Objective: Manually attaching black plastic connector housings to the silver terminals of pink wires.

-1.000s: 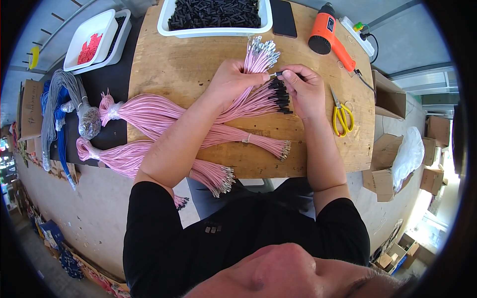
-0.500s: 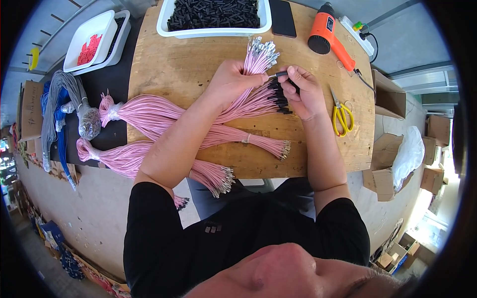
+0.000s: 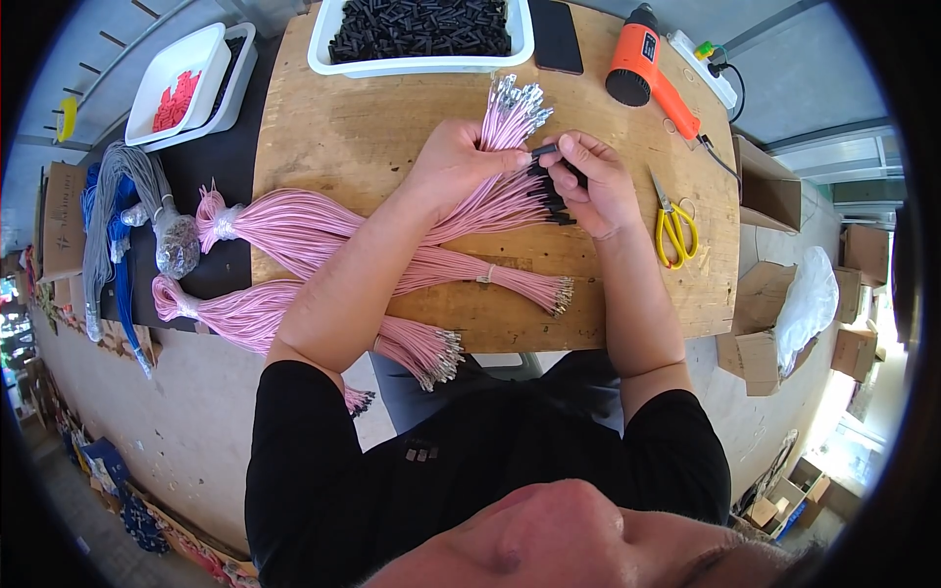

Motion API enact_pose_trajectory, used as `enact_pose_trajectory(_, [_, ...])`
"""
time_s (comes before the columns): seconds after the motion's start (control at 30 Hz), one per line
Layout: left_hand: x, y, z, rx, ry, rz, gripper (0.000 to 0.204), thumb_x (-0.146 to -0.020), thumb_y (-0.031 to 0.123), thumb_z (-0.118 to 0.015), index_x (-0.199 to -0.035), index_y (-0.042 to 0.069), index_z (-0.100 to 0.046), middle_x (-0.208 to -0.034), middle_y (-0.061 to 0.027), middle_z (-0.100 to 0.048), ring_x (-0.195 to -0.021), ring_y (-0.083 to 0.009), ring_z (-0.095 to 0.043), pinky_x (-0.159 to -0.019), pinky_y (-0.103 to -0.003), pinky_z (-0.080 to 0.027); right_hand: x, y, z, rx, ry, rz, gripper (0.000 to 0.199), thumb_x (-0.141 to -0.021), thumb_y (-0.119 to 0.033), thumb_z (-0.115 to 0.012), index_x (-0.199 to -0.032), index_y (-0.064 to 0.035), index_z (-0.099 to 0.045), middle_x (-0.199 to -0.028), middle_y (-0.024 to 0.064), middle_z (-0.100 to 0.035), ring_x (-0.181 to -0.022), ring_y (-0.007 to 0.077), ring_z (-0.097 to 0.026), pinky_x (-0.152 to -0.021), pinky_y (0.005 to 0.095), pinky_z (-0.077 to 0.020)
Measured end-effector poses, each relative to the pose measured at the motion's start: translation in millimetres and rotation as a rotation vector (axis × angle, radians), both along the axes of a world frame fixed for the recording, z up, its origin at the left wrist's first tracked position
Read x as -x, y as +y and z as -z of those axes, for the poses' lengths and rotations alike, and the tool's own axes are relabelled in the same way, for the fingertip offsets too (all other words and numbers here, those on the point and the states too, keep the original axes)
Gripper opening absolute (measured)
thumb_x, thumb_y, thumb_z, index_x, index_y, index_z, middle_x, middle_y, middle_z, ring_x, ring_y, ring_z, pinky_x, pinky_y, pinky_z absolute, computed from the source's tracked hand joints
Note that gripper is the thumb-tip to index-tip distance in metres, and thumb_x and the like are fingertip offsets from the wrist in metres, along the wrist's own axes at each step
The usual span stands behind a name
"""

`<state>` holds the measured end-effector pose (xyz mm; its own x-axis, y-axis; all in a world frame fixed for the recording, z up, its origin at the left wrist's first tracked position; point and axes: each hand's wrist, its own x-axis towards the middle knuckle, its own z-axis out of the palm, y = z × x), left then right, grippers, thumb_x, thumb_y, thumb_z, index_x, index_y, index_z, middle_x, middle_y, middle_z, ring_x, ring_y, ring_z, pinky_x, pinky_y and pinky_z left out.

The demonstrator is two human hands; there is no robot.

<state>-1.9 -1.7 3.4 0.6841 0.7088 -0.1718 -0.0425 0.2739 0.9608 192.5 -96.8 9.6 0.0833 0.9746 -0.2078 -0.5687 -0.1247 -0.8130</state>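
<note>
My left hand (image 3: 461, 165) is closed round a bundle of pink wires (image 3: 503, 137), whose bare metal terminals fan out above the fist. Between the thumb and forefinger of my right hand (image 3: 596, 181) is a short black sleeve (image 3: 545, 150). Its left end meets a wire end at my left thumb tip, and the terminal there is covered. More black pieces show partly inside my right palm, mostly hidden by the fingers. Below the hands, several pink wires with black-sleeved ends (image 3: 557, 208) spread over the wooden table (image 3: 608, 294).
A white tub (image 3: 421, 69) of black sleeves stands at the back, beside a dark phone (image 3: 557, 37). To the right lie an orange heat gun (image 3: 637, 59) and yellow-handled scissors (image 3: 674, 230). More pink wire bundles (image 3: 284, 218) lie left; a tub of red pieces (image 3: 176, 88) sits beyond.
The black sleeve has shifted slightly left, over the metal terminal that showed at my left thumb. My right hand moved a little with it; my left hand has hardly moved.
</note>
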Motion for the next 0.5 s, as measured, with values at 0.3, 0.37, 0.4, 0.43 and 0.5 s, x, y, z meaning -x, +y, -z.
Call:
enact_pose_trajectory(0.3, [-0.5, -0.3, 0.3, 0.008, 0.010, -0.003, 0.022, -0.082, 0.005, -0.080, -0.099, -0.004, -0.070, -0.086, -0.0069, -0.070, -0.075, -0.0104, -0.064, -0.068, -0.024, -0.052, -1.5, -0.3, 0.0, -0.015, 0.065, -0.045, 0.017, -0.098, -0.013, -0.062, -0.104, 0.0029, -0.064, -0.089, 0.0083, -0.068, -0.058, 0.0051, -0.045, -0.046, 0.0172, -0.0296])
enact_pose_trajectory(0.37, [-0.5, -0.7, -0.9, 0.008, 0.022, -0.005, 0.021, -0.082, 0.005, -0.080, -0.099, -0.004, -0.071, -0.087, -0.0069, -0.070, -0.075, -0.0104, -0.064, -0.069, -0.024, -0.052, -1.2, -0.4, -0.4, -0.015, 0.039, -0.040, 0.017, -0.098, -0.013, -0.062, -0.103, 0.0024, -0.065, -0.088, 0.0074, -0.068, -0.059, 0.0046, -0.045, -0.046, 0.0170, -0.0295])
enact_pose_trajectory(0.4, [-0.5, -1.3, -2.0, 0.016, 0.020, -0.005, 0.022, -0.082, 0.006, -0.080, -0.100, -0.004, -0.071, -0.087, -0.0066, -0.070, -0.076, -0.0102, -0.064, -0.069, -0.024, -0.052, -1.0, -0.3, -0.4, -0.015, 0.039, -0.039, 0.017, -0.098, -0.013, -0.062, -0.103, 0.0024, -0.065, -0.088, 0.0074, -0.068, -0.059, 0.0046, -0.045, -0.046, 0.0170, -0.0295])
enact_pose_trajectory(0.43, [-0.6, -1.5, -2.6, 0.024, 0.018, -0.005, 0.022, -0.083, 0.006, -0.079, -0.100, -0.004, -0.071, -0.088, -0.0064, -0.070, -0.076, -0.0100, -0.064, -0.069, -0.024, -0.052, -0.9, -0.1, -0.3, -0.005, 0.008, -0.004, 0.017, -0.098, -0.013, -0.062, -0.103, 0.0024, -0.066, -0.087, 0.0068, -0.067, -0.059, 0.0046, -0.045, -0.047, 0.0170, -0.0300])
enact_pose_trajectory(0.5, [-1.2, -0.9, 1.4, 0.007, 0.008, -0.027, 0.023, -0.083, 0.006, -0.079, -0.101, -0.004, -0.071, -0.089, -0.0065, -0.071, -0.077, -0.0097, -0.064, -0.069, -0.024, -0.052, -1.1, 0.6, -1.1, 0.005, -0.024, 0.031, 0.017, -0.097, -0.013, -0.063, -0.103, 0.0023, -0.066, -0.086, 0.0061, -0.067, -0.059, 0.0045, -0.045, -0.048, 0.0169, -0.0305])
